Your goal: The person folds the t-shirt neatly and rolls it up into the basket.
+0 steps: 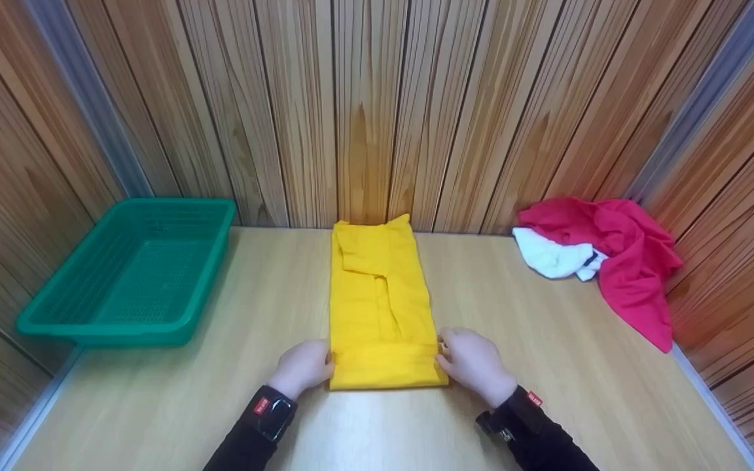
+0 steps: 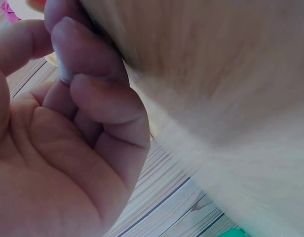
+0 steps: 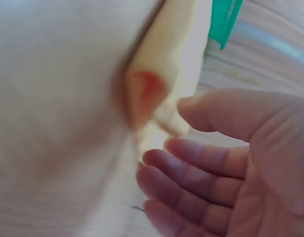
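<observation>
Wood-grain panels (image 1: 370, 98) wall in a pale table (image 1: 377, 428), where the yellow cloth (image 1: 360, 311) lies folded lengthwise in the middle, its near end doubled over into a band. The left hand (image 1: 303, 367) is at the band's left edge, fingers curled; whether they pinch the cloth cannot be told. The right hand (image 1: 478, 366) is at the opposite edge, fingers loosely bent, thumb apart from them, gripping nothing. If the two sides were lifted unevenly, the band would probably skew or spring open. The loose flap higher up could ruck, and dragging could wrinkle the layers beneath. The left red tag (image 1: 261, 405) and right red tag (image 1: 535, 398), on the black wrist gear, carry pale lettering too small to read; no other writing is legible.
</observation>
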The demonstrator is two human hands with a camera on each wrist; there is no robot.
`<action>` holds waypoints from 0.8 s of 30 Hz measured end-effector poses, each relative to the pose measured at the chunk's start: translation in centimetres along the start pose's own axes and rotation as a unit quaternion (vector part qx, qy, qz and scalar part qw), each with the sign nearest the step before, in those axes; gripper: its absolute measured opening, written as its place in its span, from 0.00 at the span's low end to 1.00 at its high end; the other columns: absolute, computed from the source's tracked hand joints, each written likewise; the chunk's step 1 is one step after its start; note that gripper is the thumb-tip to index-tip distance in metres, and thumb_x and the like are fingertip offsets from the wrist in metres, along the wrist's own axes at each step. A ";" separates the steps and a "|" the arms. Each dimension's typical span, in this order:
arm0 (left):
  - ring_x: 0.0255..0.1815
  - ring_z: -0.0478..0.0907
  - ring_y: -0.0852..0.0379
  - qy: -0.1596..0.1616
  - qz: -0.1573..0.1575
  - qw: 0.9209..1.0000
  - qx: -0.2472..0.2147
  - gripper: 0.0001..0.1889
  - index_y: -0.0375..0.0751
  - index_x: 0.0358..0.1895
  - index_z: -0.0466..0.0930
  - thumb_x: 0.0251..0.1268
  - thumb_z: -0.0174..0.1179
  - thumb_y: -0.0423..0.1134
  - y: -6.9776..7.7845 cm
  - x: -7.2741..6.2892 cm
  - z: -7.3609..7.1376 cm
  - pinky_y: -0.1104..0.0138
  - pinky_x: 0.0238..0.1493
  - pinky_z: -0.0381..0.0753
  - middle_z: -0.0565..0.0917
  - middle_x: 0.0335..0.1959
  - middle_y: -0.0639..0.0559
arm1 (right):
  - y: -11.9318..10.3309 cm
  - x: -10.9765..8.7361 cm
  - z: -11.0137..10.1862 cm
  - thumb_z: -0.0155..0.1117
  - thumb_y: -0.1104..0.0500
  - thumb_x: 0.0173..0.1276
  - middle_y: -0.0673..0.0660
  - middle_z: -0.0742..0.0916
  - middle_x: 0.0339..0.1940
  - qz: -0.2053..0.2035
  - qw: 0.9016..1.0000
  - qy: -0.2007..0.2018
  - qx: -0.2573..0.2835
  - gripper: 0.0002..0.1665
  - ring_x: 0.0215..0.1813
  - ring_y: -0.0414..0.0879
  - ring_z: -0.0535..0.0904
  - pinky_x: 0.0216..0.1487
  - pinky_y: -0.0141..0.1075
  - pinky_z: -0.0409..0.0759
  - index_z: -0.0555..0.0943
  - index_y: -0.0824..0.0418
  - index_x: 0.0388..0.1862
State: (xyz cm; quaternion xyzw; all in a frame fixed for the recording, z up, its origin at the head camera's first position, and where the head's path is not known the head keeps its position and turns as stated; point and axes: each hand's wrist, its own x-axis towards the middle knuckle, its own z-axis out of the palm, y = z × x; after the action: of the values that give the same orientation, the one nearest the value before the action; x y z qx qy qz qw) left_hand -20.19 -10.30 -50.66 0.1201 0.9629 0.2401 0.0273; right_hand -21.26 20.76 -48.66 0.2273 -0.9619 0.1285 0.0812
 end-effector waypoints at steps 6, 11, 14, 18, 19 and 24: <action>0.18 0.63 0.55 0.003 0.008 1.000 -0.006 0.15 0.43 0.19 0.65 0.59 0.60 0.32 0.0 -0.1 0.0 0.63 0.21 0.61 0.65 0.16 0.54 | -2.2 -0.6 -0.6 0.73 0.59 0.60 0.59 0.87 0.38 -0.106 0.993 0.047 -0.017 0.19 0.39 0.52 0.84 0.40 0.45 0.82 0.82 0.65 0.48; 0.17 0.62 0.56 0.006 0.013 1.000 -0.011 0.15 0.44 0.19 0.65 0.59 0.60 0.32 -0.2 -0.1 0.1 0.64 0.21 0.61 0.64 0.16 0.55 | -3.1 -0.8 0.1 0.73 0.60 0.60 0.57 0.88 0.39 -0.155 0.988 0.019 -0.006 0.17 0.41 0.51 0.84 0.43 0.44 0.82 0.84 0.63 0.47; 0.18 0.62 0.55 0.005 0.013 1.000 -0.011 0.15 0.43 0.19 0.65 0.58 0.60 0.32 -0.2 -0.1 0.1 0.64 0.21 0.61 0.64 0.16 0.54 | -3.4 -0.9 0.7 0.73 0.61 0.57 0.53 0.85 0.32 -0.176 0.984 0.013 -0.010 0.13 0.35 0.48 0.82 0.36 0.41 0.81 0.83 0.60 0.41; 0.18 0.62 0.55 0.002 0.008 1.000 -0.010 0.14 0.43 0.19 0.65 0.58 0.60 0.32 -0.1 -0.1 0.1 0.63 0.22 0.61 0.64 0.16 0.54 | -3.7 -1.0 1.1 0.74 0.63 0.53 0.50 0.80 0.26 -0.191 0.982 0.001 -0.014 0.12 0.30 0.47 0.77 0.30 0.40 0.77 0.79 0.58 0.34; 0.18 0.62 0.55 0.002 0.007 1.000 -0.010 0.14 0.43 0.19 0.65 0.59 0.60 0.32 -0.2 -0.1 0.2 0.63 0.22 0.61 0.64 0.16 0.54 | -3.7 -1.0 1.2 0.74 0.63 0.52 0.50 0.79 0.25 -0.193 0.981 -0.001 -0.015 0.13 0.30 0.47 0.77 0.29 0.40 0.76 0.78 0.58 0.33; 0.18 0.62 0.55 0.010 0.012 1.000 -0.007 0.15 0.44 0.19 0.65 0.59 0.59 0.32 -0.2 -0.1 0.2 0.64 0.21 0.60 0.63 0.16 0.55 | -3.8 -0.9 1.6 0.75 0.64 0.51 0.50 0.80 0.25 -0.198 0.980 -0.009 -0.035 0.14 0.31 0.48 0.78 0.32 0.40 0.77 0.76 0.58 0.31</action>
State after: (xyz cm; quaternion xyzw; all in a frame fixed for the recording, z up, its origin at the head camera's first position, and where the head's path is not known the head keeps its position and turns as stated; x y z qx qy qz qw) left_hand -20.06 -10.39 -50.88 0.1291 0.9600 0.2479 0.0155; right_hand -18.86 17.38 -49.58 0.4117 -0.9023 0.0744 0.1040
